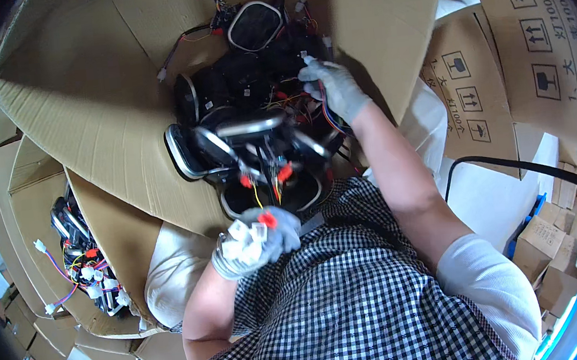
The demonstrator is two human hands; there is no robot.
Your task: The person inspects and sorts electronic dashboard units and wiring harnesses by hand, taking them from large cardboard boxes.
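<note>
My left hand (256, 243), in a pale glove, is closed round a bunch of white and red wire connectors (244, 239). Yellow and red wires run from it toward black lamp-like units with silver rims (249, 126), some of them blurred. My right hand (337, 89), also gloved, reaches into a large cardboard box (86, 131). Its fingers are drawn together over coloured wires (328, 114) that trail below the palm; the fingertips are partly hidden against the dark units. Another rimmed unit (255, 26) lies at the far side, with loose leads around it.
On the left, a second cardboard box (34, 180) contains similar black units (74, 223) with white connectors. Printed cartons (465, 84) stand on the right, beside a black strap or cable (526, 166). Small cartons (539, 238) are stacked at the lower right.
</note>
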